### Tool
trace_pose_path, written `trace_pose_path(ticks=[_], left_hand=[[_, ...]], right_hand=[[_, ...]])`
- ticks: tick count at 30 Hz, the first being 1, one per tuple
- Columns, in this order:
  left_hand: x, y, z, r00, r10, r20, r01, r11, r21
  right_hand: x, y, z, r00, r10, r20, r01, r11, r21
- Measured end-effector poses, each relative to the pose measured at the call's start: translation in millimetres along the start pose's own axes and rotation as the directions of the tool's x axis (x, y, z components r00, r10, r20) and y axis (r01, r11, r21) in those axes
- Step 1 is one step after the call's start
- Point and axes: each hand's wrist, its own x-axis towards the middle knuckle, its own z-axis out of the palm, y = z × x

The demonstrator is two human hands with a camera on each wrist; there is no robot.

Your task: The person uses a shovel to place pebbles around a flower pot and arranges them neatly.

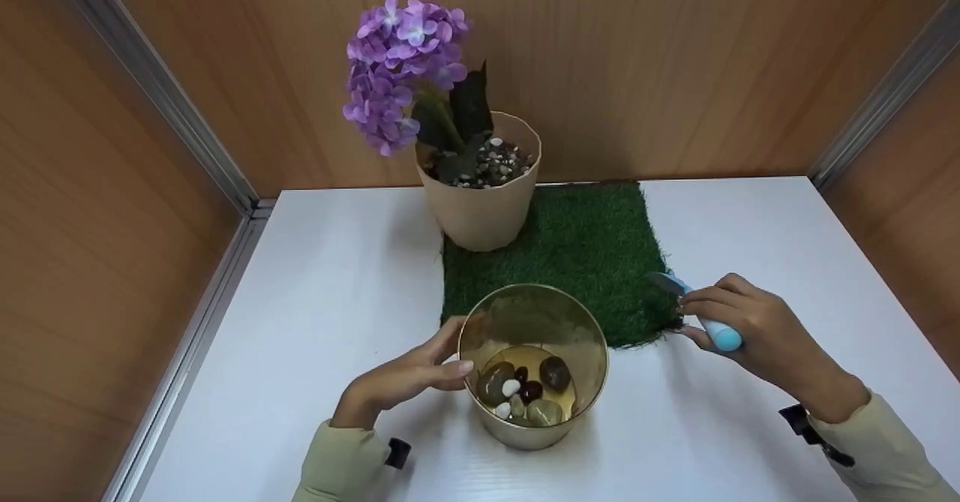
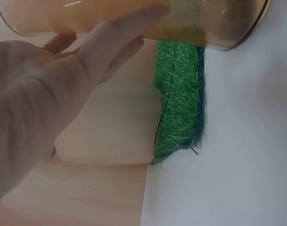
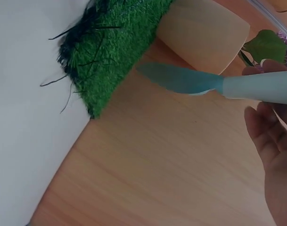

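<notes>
My left hand [image 1: 412, 373] grips the left side of a clear amber container [image 1: 532, 436], its thumb on the wall just below the rim. Several stones [image 1: 553, 373], brown, white and dark red, lie at the bottom. In the left wrist view the hand [image 2: 72, 70] reaches along the see-through wall of the container [image 2: 214, 21]. My right hand [image 1: 750, 329] holds a small trowel [image 1: 722, 335] by its light blue handle, over the right edge of the green turf mat [image 1: 585, 239]. In the right wrist view the trowel's blue blade [image 3: 181, 79] points toward the turf, with nothing on it.
A beige pot [image 1: 480, 217] stands at the mat's back left corner, filled with pebbly soil. From it rises a purple hydrangea [image 1: 405, 52] with dark leaves. Wooden panels [image 1: 637, 67] enclose the white table [image 1: 322, 284] behind and at the sides.
</notes>
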Motion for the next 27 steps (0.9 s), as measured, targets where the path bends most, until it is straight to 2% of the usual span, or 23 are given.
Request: trace_pose_path(ticks=[4, 7, 10, 12, 14, 19, 27], left_hand=[[3.6, 1.3, 2.0, 1.0, 0.012, 0.007, -0.013, 1.0, 0.01], [5.6, 1.7, 3.4, 0.999, 0.03, 0.014, -0.03, 1.0, 0.004], [7.3, 1.2, 4.6, 0.999, 0.038, 0.015, -0.038, 0.999, -0.002], [8.5, 0.4, 5.4, 0.999, 0.037, 0.013, -0.037, 0.999, -0.003], [9.7, -0.1, 6.0, 0.999, 0.034, 0.009, -0.034, 0.999, -0.003], [11.0, -0.5, 8.3, 0.999, 0.038, 0.009, -0.038, 0.999, 0.001], [13.2, 0.8, 12.8, 0.999, 0.044, 0.009, -0.044, 0.999, -0.002]], right_hand=[[0, -2, -3.9, 0.996, 0.091, -0.011, -0.089, 0.991, 0.099], [3, -7, -8.4, 0.98, 0.196, -0.021, -0.188, 0.962, 0.199], [11, -17, -16.0, 0.945, 0.327, -0.023, -0.306, 0.906, 0.293], [17, -24, -22.3, 0.911, 0.411, -0.025, -0.377, 0.858, 0.348], [24, -30, -28.4, 0.882, 0.47, -0.039, -0.419, 0.819, 0.393], [32, -35, -38.2, 0.835, 0.547, -0.067, -0.46, 0.759, 0.461], [21, -20, -41.5, 0.764, 0.645, -0.024, -0.546, 0.665, 0.51]])
